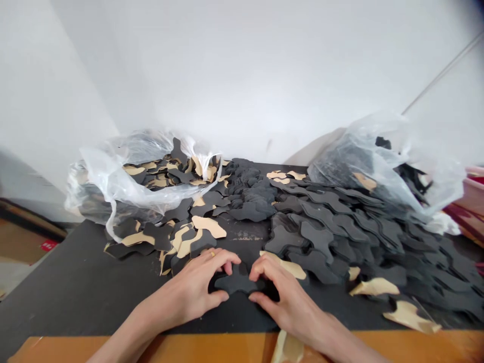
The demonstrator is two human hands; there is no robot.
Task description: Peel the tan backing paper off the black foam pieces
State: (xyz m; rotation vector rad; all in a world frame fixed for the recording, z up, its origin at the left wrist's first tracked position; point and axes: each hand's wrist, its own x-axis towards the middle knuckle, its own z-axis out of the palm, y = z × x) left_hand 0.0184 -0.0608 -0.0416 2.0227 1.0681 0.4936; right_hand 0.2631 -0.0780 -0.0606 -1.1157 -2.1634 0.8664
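A small stack of black foam pads [239, 281], cut in a wavy many-lobed shape, lies on the black tabletop in front of me. My left hand [202, 282] curls around its left end, thumb at the near side and fingers at the far side. On the right end, my right hand [274, 285] grips in the same way, thumb below and fingers above. The fingers cover both ends of the stack. Just beyond my right fingers lies a tan backing paper piece [289, 266].
A clear plastic bag [98, 186] with black and tan pieces stands at the back left. Another bag [351, 156] sits at the back right. Stacked black pads [321, 232] spread over the right side. Orange-brown tape [212, 348] runs along the near edge. A white wall rises behind.
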